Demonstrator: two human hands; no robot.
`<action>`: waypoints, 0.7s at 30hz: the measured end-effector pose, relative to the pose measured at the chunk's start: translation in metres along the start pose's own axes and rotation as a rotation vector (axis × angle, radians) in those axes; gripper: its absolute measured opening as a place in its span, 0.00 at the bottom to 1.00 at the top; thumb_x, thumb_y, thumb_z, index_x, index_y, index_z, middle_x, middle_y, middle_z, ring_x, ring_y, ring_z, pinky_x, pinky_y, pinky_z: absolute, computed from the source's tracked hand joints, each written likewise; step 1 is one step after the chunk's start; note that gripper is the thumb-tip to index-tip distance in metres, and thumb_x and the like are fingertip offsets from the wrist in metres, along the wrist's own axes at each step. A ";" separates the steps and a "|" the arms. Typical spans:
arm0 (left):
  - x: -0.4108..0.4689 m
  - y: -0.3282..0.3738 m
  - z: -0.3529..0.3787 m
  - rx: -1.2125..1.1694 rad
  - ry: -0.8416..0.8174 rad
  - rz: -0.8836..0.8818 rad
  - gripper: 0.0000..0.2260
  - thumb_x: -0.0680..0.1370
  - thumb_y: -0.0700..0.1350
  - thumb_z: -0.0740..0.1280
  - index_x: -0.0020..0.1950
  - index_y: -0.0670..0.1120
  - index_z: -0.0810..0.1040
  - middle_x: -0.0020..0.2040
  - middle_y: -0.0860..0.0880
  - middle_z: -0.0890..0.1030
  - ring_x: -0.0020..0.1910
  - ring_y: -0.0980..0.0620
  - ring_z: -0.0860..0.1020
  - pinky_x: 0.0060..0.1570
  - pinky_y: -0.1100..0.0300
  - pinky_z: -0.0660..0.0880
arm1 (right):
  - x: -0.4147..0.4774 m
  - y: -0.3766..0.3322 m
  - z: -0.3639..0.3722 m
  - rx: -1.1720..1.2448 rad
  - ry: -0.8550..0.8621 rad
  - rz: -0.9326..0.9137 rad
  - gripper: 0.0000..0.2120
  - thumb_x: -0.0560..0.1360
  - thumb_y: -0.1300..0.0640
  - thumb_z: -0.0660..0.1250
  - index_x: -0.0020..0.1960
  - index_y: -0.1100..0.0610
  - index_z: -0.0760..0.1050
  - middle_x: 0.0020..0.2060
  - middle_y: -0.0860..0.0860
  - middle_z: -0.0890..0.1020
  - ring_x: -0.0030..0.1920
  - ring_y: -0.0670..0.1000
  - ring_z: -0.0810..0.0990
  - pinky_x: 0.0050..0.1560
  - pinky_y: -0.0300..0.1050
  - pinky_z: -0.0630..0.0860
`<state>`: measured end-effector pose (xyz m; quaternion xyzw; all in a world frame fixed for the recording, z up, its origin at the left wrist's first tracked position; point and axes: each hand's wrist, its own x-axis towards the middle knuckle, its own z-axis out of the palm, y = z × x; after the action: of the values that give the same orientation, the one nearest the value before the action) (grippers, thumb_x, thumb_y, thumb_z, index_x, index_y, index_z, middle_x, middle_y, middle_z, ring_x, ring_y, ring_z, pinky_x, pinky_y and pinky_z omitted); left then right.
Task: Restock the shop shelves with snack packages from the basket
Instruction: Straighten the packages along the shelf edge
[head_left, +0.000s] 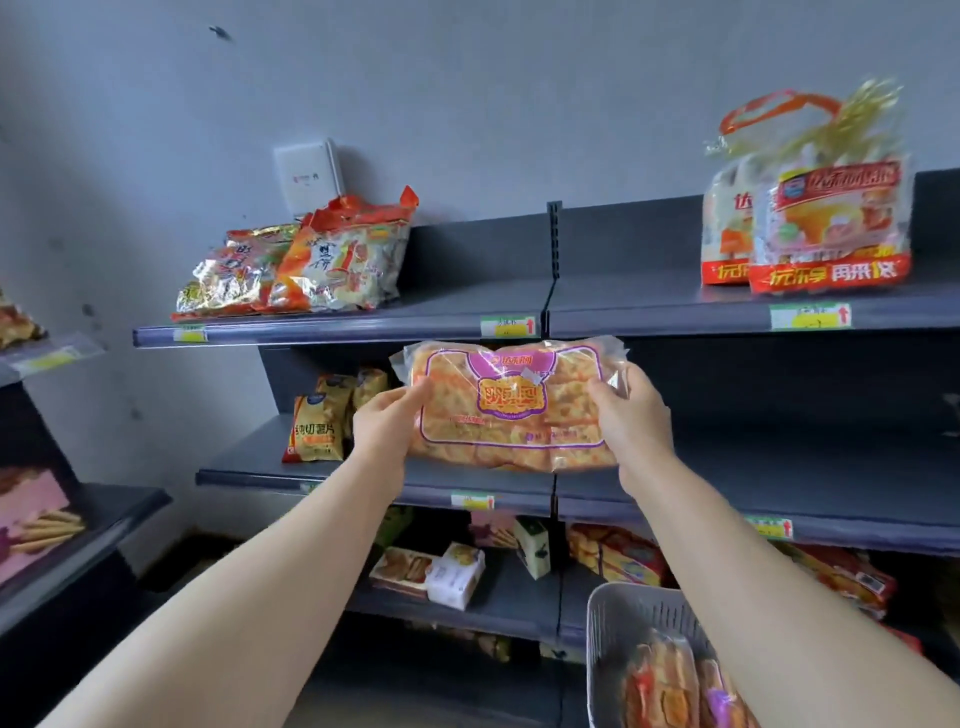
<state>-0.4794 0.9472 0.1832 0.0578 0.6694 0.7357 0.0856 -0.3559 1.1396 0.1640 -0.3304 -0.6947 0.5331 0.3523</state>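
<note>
Slotted plastic basket | left hand, right hand grip glossy rectangular snack package

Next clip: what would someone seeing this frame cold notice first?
First, the clear bag of golden snacks with a purple label, dead centre, gripped at its ends by the left hand and right hand in front of the middle shelf. Next, the tall red-banded packs at the right of the top shelf, and the white basket at bottom right with more packages in it.
</note>
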 end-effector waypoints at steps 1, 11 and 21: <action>0.015 0.010 -0.001 0.002 -0.014 0.018 0.17 0.72 0.54 0.75 0.57 0.48 0.81 0.48 0.48 0.85 0.49 0.47 0.84 0.48 0.53 0.80 | 0.010 -0.009 0.008 -0.008 0.021 -0.014 0.20 0.64 0.34 0.57 0.52 0.38 0.73 0.49 0.45 0.79 0.52 0.53 0.76 0.58 0.59 0.72; 0.145 0.098 0.049 0.069 -0.238 0.286 0.17 0.75 0.50 0.73 0.61 0.46 0.77 0.51 0.47 0.85 0.46 0.49 0.85 0.45 0.54 0.82 | 0.112 -0.098 0.035 0.059 0.188 -0.226 0.18 0.70 0.43 0.65 0.59 0.44 0.74 0.52 0.43 0.80 0.50 0.50 0.80 0.54 0.58 0.79; 0.283 0.098 0.133 0.408 -0.102 0.373 0.13 0.75 0.37 0.68 0.57 0.47 0.73 0.46 0.50 0.79 0.49 0.47 0.80 0.47 0.54 0.79 | 0.253 -0.094 0.083 -0.193 0.125 -0.152 0.31 0.76 0.61 0.63 0.76 0.42 0.60 0.63 0.54 0.72 0.50 0.52 0.77 0.40 0.46 0.80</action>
<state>-0.7345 1.1260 0.2857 0.2330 0.7764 0.5848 -0.0312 -0.5688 1.2880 0.2752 -0.3416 -0.7426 0.4138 0.4008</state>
